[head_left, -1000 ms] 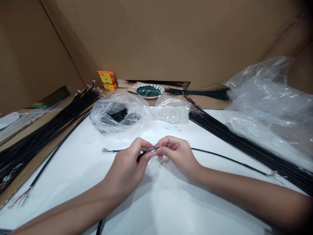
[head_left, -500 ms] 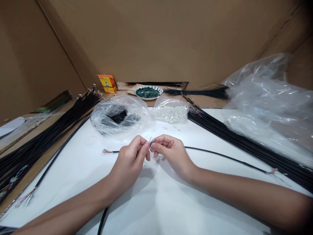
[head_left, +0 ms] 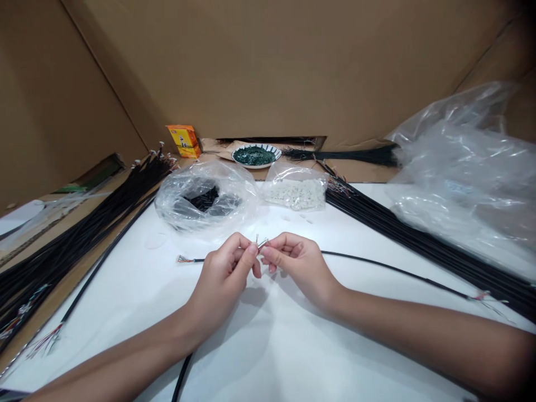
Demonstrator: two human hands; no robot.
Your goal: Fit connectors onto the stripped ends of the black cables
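Note:
Over the middle of the white table, my left hand (head_left: 228,265) is closed in a pinch on the stripped end of a black cable, whose thin wires (head_left: 257,239) stick up at the fingertips. Facing it, my right hand (head_left: 293,257) pinches some of the wires (head_left: 263,244) between thumb and forefinger. The fingertips of both hands nearly meet; exactly what lies between them is partly hidden. A length of black cable (head_left: 182,377) comes out below my left forearm. Behind both hands another black cable (head_left: 377,262) lies across the table, with fanned coloured wires at each end.
Bundles of black cables lie at left (head_left: 84,218) and right (head_left: 419,240). Behind the hands are a plastic bag of black pieces (head_left: 203,198), a bag of white connectors (head_left: 295,192), a plate (head_left: 274,151) of dark green bits and an orange box (head_left: 183,140). Clear plastic bags (head_left: 473,162) are heaped at right.
My hands stay together in nearly the same place. The wires at the fingertips have shifted a little, with more of their pale length showing between the hands. The view has moved slightly.

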